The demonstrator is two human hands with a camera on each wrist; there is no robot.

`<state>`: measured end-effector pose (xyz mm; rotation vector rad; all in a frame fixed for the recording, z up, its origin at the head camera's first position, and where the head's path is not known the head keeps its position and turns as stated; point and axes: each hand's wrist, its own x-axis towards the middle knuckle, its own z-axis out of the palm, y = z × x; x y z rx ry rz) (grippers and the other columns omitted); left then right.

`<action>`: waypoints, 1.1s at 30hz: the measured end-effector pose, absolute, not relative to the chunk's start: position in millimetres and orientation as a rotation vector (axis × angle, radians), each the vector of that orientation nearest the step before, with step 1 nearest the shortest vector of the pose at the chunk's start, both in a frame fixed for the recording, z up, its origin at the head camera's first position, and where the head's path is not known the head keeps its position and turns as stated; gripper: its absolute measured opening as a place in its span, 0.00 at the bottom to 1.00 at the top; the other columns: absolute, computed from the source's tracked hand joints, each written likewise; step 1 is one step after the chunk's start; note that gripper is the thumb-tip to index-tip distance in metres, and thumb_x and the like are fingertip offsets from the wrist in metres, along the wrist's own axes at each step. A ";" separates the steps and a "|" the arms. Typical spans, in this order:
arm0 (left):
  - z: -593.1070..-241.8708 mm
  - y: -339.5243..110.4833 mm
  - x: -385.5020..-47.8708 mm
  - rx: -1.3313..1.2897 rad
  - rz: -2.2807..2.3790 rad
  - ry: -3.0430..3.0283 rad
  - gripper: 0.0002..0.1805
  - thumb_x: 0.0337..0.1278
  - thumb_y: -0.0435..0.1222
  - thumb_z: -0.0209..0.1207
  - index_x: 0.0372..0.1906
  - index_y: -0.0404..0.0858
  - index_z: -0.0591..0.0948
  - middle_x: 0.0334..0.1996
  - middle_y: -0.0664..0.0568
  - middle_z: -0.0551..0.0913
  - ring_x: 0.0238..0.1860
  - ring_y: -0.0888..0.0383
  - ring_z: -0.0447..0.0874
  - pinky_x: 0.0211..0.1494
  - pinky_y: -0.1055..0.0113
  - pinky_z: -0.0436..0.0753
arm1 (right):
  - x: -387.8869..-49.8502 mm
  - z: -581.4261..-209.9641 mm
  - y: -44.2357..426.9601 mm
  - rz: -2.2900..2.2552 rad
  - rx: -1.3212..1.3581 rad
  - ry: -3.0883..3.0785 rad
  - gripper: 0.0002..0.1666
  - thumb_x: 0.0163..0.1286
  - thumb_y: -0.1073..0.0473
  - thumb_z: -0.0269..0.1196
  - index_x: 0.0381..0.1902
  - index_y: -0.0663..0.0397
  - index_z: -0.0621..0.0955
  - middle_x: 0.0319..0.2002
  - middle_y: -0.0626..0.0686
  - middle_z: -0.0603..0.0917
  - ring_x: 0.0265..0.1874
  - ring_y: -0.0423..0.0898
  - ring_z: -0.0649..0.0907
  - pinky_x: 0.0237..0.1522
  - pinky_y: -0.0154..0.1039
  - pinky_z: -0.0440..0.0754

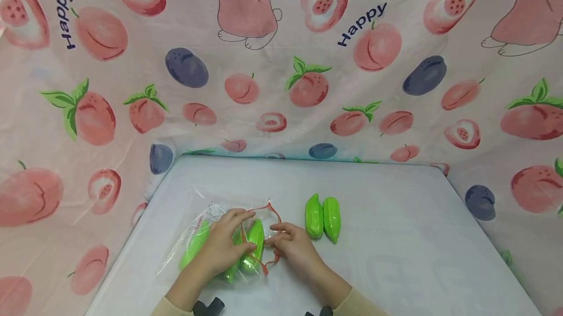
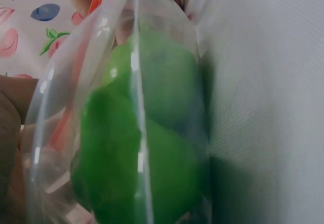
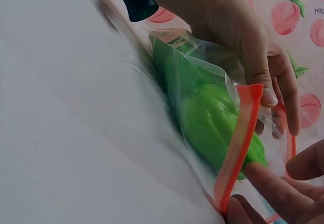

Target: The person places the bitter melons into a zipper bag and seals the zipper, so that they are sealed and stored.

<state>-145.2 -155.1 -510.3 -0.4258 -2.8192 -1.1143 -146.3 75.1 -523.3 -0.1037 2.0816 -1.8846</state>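
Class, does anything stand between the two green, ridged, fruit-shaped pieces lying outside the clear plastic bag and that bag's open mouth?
Partly: the right hand is at the right side of the mouth's orange-red plastic rim, between it and the green, ridged, fruit-shaped pieces. Beyond that hand, nothing visible blocks the way.

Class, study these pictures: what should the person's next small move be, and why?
Perhaps the right hand should nudge the green piece at the mouth deeper into the clear bag: its tip lies by the open orange rim, close to that hand, while two more green pieces lie outside.
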 end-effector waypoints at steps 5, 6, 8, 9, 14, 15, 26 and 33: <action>-509.2 -154.4 -144.5 -0.433 -1.116 -2.812 0.45 0.45 0.40 0.84 0.73 0.56 0.80 0.69 0.57 0.80 0.72 0.48 0.80 0.77 0.35 0.68 | -147.8 -524.4 75.4 -1.921 -0.091 2.036 0.29 0.72 0.69 0.60 0.70 0.67 0.75 0.58 0.66 0.89 0.50 0.51 0.89 0.48 0.40 0.92; -509.2 -154.4 -144.5 -0.433 -1.116 -2.812 0.45 0.45 0.40 0.84 0.73 0.56 0.80 0.69 0.56 0.80 0.72 0.48 0.80 0.77 0.35 0.68 | -148.3 -524.8 75.5 -1.938 -0.086 2.018 0.29 0.73 0.69 0.60 0.71 0.67 0.74 0.61 0.67 0.87 0.51 0.52 0.89 0.50 0.41 0.92; -509.8 -154.3 -144.8 -0.434 -1.113 -2.814 0.45 0.45 0.40 0.84 0.73 0.57 0.80 0.69 0.57 0.80 0.72 0.49 0.80 0.77 0.35 0.68 | -149.1 -525.6 75.6 -1.966 -0.090 1.985 0.30 0.74 0.69 0.60 0.73 0.67 0.73 0.65 0.68 0.84 0.53 0.54 0.89 0.52 0.42 0.92; -510.1 -154.4 -145.0 -0.434 -1.113 -2.816 0.45 0.45 0.40 0.84 0.73 0.57 0.80 0.69 0.57 0.80 0.72 0.49 0.79 0.77 0.35 0.67 | -149.4 -526.1 75.6 -1.975 -0.096 1.970 0.30 0.75 0.69 0.60 0.73 0.67 0.72 0.67 0.68 0.83 0.54 0.55 0.89 0.53 0.43 0.92; -510.7 -154.4 -145.1 -0.432 -1.120 -2.817 0.45 0.46 0.40 0.84 0.73 0.57 0.80 0.70 0.56 0.80 0.72 0.48 0.79 0.77 0.34 0.67 | -149.6 -528.1 74.6 -1.988 -0.144 1.915 0.30 0.76 0.68 0.60 0.74 0.67 0.71 0.67 0.68 0.83 0.57 0.57 0.89 0.56 0.47 0.92; -510.5 -154.3 -144.9 -0.431 -1.121 -2.816 0.45 0.45 0.40 0.84 0.73 0.56 0.80 0.70 0.56 0.80 0.72 0.48 0.79 0.77 0.34 0.67 | -149.6 -528.6 74.3 -1.986 -0.148 1.911 0.30 0.76 0.68 0.60 0.73 0.67 0.71 0.66 0.68 0.84 0.57 0.57 0.89 0.56 0.47 0.92; -510.6 -154.0 -145.5 -0.424 -1.140 -2.821 0.45 0.46 0.40 0.84 0.74 0.55 0.79 0.70 0.57 0.79 0.73 0.47 0.78 0.79 0.33 0.66 | -148.0 -528.8 70.5 -1.880 -0.223 1.981 0.34 0.68 0.69 0.60 0.72 0.65 0.73 0.59 0.64 0.89 0.61 0.55 0.86 0.46 0.32 0.83; -512.4 -153.8 -145.7 -0.436 -1.138 -2.816 0.45 0.46 0.40 0.84 0.74 0.55 0.79 0.69 0.58 0.79 0.72 0.49 0.79 0.78 0.35 0.66 | -145.8 -526.0 69.6 -1.809 -0.302 1.965 0.34 0.69 0.70 0.58 0.74 0.65 0.72 0.63 0.65 0.87 0.67 0.56 0.83 0.48 0.29 0.79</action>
